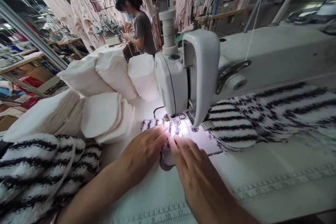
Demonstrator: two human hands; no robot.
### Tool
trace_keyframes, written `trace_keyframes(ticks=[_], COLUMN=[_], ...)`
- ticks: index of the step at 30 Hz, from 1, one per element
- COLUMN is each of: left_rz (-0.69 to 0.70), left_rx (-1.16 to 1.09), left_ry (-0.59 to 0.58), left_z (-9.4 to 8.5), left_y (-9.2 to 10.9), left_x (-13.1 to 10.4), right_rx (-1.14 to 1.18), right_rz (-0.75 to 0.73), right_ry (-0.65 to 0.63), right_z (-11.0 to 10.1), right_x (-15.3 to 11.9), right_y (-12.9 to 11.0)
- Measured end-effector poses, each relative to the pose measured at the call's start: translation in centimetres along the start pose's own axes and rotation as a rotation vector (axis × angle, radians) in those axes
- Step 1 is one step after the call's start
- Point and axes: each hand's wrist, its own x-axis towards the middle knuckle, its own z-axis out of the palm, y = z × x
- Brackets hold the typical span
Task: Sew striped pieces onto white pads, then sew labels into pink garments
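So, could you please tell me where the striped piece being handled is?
In the head view, the striped piece lies just below centre, under the sewing machine's head, at the fingertips of the left hand and right hand, right of white stacks.

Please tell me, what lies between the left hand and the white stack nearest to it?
In the head view, only bare white tabletop shows between the left hand and the nearest white stack.

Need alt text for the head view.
A person's left hand and right hand, close together, work at a striped fabric piece under a lit sewing machine. White fabric stacks and a striped pile lie left; a co-worker appears in the background.
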Motion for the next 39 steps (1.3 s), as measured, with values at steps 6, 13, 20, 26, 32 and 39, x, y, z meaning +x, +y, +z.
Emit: trace_keyframes(ticks=[6,13,20,26,32,39], left_rz=[-0.009,-0.112,-0.084,0.018,-0.106,-0.22], left_rx=[0.04,0.061,-0.038,-0.073,-0.014,0.108], left_ry=[0.043,-0.016,-0.078,-0.076,-0.052,-0.075], left_z=[0.4,-0.2,-0.7,-0.9,-0.1,0.5], left_y=[0.1,1.5,0.9,0.0,2.3,3.4], left_x=[-0.4,0.5,0.6,-0.5,-0.1,1.1], right_rx=[0.035,0.067,0.045,0.018,0.141,0.169], right_rz=[0.071,-0.036,-0.198,-0.016,-0.085,-0.046], right_ry=[-0.016,-0.122,-0.089,-0.112,-0.229,-0.291], right_z=[0.2,-0.5,-0.3,0.0,-0.9,-1.4], right_x=[-0.5,0.5,0.9,-0.5,1.2,2.6], right_y=[-0.6,2.9,3.9,1.5,4.3,5.2])
